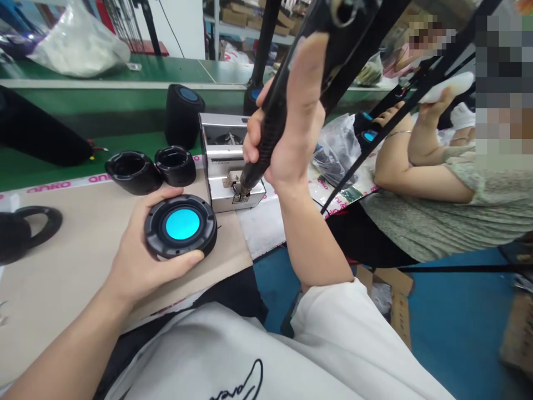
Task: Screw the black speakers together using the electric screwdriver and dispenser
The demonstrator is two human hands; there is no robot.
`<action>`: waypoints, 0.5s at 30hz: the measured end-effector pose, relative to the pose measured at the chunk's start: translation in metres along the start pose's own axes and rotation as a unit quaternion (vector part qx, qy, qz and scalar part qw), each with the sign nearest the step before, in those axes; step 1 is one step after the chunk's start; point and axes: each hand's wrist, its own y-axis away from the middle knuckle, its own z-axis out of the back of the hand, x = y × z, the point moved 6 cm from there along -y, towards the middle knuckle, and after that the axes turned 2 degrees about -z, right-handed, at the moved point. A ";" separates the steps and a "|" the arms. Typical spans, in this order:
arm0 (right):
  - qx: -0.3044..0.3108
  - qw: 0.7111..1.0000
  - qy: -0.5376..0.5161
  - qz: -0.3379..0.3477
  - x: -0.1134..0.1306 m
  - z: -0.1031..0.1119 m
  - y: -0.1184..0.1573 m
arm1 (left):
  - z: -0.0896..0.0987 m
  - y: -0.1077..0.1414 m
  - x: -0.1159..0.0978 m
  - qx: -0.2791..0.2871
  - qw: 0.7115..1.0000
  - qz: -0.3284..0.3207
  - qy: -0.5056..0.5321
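Observation:
My left hand (139, 250) is wrapped around a round black speaker part (181, 225) with a bright blue centre, its face turned up, just above the beige work mat (62, 311). In my right hand (297, 128) is a black power screwdriver (272, 119), tilted, its lower end at the front opening of a silver screw feeder (233, 191). Whether the tip has a screw on it is hidden. Beside the feeder stand two hollow black rings (133, 172) and an upright black speaker (183, 116).
A long black cylinder with wires (41, 128) lies at the far left, near a black looped part (33, 230). A plastic bag (79, 41) sits on the green ledge behind. To the right, a co-worker's arm (400, 150) reaches over the bench, near clear plastic wrapping (339, 150).

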 end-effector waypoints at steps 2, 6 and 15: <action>0.006 1.000 -0.003 -0.008 -0.010 0.000 -0.003 | 0.001 0.000 0.000 -0.001 1.000 -0.003 0.000; 0.010 1.000 0.005 -0.020 -0.019 0.000 -0.005 | 0.001 0.001 0.002 0.001 1.000 -0.005 0.001; 0.050 0.998 -0.003 -0.032 0.036 -0.018 0.016 | -0.002 -0.003 -0.006 0.001 1.000 -0.018 0.002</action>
